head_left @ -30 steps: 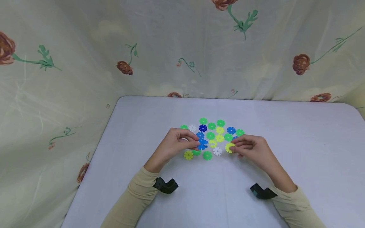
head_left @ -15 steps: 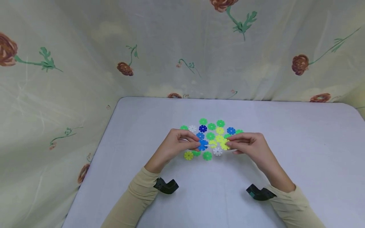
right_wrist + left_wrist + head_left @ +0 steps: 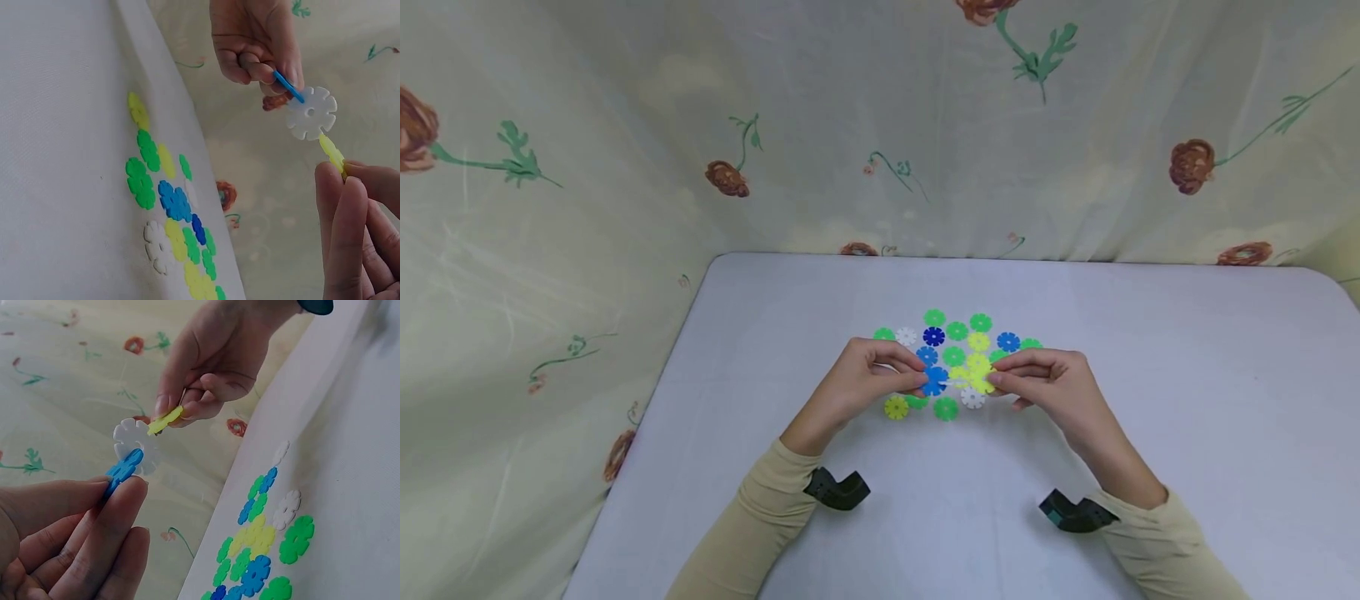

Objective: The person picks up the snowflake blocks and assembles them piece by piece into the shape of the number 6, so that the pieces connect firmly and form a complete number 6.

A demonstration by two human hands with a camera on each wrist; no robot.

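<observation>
Fingers of the left hand (image 3: 859, 382) pinch a blue disc (image 3: 935, 382) in the head view; the right hand (image 3: 1058, 385) pinches a yellow disc (image 3: 983, 382). Open table (image 3: 958, 517) lies nearer the person. Left wrist view: a white disc (image 3: 126, 434) meets the blue; likely light, stiff, best held by rims. Right wrist view: yellow reaches white's notched edge.

Both wrist views near white disc (image 3: 129, 435)

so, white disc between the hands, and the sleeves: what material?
White disc: likely moulded plastic, smooth, seemingly a little translucent; crisp, regular notches suggest it.
Sleeves: matte fabric, judging by the soft gathered folds; can't tell which fibre.
</observation>
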